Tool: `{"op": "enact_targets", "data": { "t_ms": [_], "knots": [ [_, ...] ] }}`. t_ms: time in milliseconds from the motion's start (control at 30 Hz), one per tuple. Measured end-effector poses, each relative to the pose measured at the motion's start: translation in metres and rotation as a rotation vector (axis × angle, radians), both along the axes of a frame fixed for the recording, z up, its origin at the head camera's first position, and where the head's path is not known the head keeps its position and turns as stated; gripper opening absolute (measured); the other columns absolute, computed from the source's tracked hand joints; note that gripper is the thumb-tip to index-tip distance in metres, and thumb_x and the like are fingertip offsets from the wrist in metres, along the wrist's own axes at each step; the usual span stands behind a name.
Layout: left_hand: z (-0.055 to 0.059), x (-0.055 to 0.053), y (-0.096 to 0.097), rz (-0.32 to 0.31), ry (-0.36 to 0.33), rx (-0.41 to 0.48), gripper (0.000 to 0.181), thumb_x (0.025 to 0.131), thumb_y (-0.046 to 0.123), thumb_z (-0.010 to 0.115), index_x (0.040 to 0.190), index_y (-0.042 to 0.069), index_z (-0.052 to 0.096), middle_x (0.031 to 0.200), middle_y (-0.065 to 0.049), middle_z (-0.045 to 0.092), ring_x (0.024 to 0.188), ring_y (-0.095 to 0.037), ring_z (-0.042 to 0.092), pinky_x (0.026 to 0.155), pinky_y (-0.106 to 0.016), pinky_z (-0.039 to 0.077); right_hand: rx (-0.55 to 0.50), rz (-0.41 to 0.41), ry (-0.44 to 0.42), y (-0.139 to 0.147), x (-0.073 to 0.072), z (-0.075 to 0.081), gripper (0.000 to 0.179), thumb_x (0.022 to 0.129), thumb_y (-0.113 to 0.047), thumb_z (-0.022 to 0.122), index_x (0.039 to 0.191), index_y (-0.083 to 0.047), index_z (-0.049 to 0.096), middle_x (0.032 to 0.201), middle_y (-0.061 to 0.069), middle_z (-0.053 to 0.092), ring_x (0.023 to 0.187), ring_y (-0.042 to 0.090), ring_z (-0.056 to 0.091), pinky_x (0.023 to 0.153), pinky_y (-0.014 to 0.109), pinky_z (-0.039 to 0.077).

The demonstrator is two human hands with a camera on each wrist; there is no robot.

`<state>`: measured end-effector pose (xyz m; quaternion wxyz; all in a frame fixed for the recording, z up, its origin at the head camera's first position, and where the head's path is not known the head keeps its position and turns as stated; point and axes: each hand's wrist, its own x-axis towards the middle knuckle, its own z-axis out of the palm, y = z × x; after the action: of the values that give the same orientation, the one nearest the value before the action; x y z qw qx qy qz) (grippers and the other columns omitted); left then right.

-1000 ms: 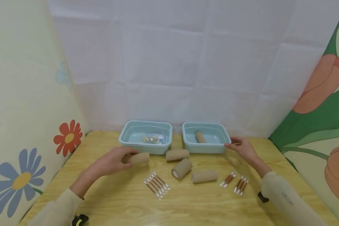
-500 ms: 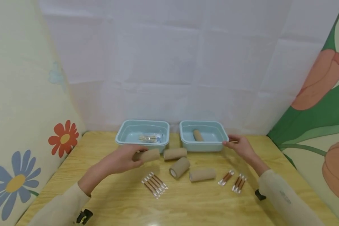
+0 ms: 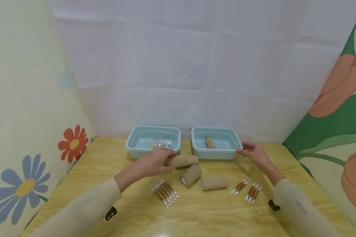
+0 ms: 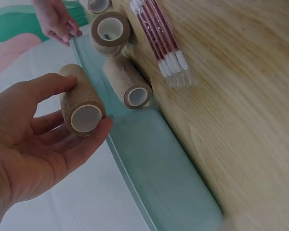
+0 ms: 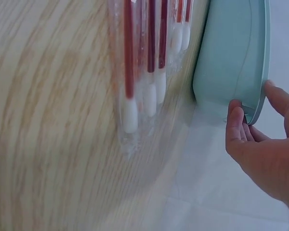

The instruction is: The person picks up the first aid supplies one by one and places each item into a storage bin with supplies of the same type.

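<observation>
My left hand (image 3: 154,163) holds a tan bandage roll (image 4: 83,91) between thumb and fingers; in the left wrist view its white core faces the camera. The held roll is above the table, in front of the gap between two light-blue bins, partly overlapping another tan bandage roll (image 3: 191,160) in the head view. My right hand (image 3: 256,155) pinches the right-hand corner of the right bin (image 3: 215,154), thumb and fingers on its rim in the right wrist view. Inside that bin lies one bandage roll (image 3: 210,143). The left bin (image 3: 136,153) contains clear-wrapped swabs (image 3: 161,144).
Two more bandage rolls (image 3: 191,175) (image 3: 215,183) lie on the wooden table (image 3: 192,214). Wrapped red-brown cotton swabs (image 3: 165,192) lie at front centre, with two smaller groups of swabs (image 3: 239,187) (image 3: 252,193) at right. White sheeting (image 3: 172,65) hangs behind the bins.
My left hand has carried the bandage roll rightward, from in front of the left bin toward the gap between the bins. The right hand has stayed on the right bin's corner.
</observation>
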<state>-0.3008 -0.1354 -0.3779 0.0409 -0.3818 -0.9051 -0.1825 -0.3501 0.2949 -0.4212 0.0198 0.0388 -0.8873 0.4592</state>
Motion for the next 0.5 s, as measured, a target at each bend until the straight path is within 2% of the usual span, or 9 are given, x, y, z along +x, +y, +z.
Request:
{"op": "enact_targets", "data": {
  "t_ms": [100,267,400,500],
  "knots": [
    [-0.001,-0.008,0.010,-0.003,0.023,-0.011,0.039,0.089,0.014,0.079,0.122,-0.002,0.066,0.113,-0.013,0.069,0.103,-0.027,0.065,0.085,-0.041,0.054,-0.015,0.007,0.000,0.002,0.001,0.001,0.070,0.097,-0.032,0.073,0.145,0.011,0.046,0.136,0.030,0.056,0.121,0.042,0.057,0.100,0.055,0.047],
    [0.000,-0.014,0.030,0.020,0.075,-0.053,0.038,0.091,0.016,0.077,0.122,-0.002,0.065,0.110,-0.013,0.068,0.096,-0.025,0.065,0.081,-0.040,0.055,-0.008,0.012,0.003,0.003,0.000,0.001,0.069,0.097,-0.031,0.073,0.145,0.011,0.046,0.136,0.029,0.056,0.121,0.042,0.056,0.098,0.053,0.048],
    [0.003,-0.016,0.045,0.026,0.112,-0.080,0.035,0.093,0.020,0.076,0.120,0.001,0.064,0.104,-0.008,0.065,0.086,-0.020,0.062,0.072,-0.037,0.054,0.003,0.010,0.020,0.004,-0.001,-0.001,0.067,0.097,-0.029,0.073,0.144,0.012,0.047,0.134,0.029,0.057,0.120,0.042,0.057,0.098,0.053,0.049],
    [0.004,-0.019,0.053,0.010,0.128,-0.069,0.033,0.094,0.026,0.076,0.114,0.003,0.063,0.094,-0.004,0.060,0.077,-0.017,0.057,0.064,-0.035,0.051,0.006,0.009,0.041,0.003,-0.003,-0.004,0.065,0.096,-0.027,0.073,0.142,0.013,0.049,0.131,0.030,0.059,0.118,0.042,0.058,0.096,0.051,0.050]
  ]
}}
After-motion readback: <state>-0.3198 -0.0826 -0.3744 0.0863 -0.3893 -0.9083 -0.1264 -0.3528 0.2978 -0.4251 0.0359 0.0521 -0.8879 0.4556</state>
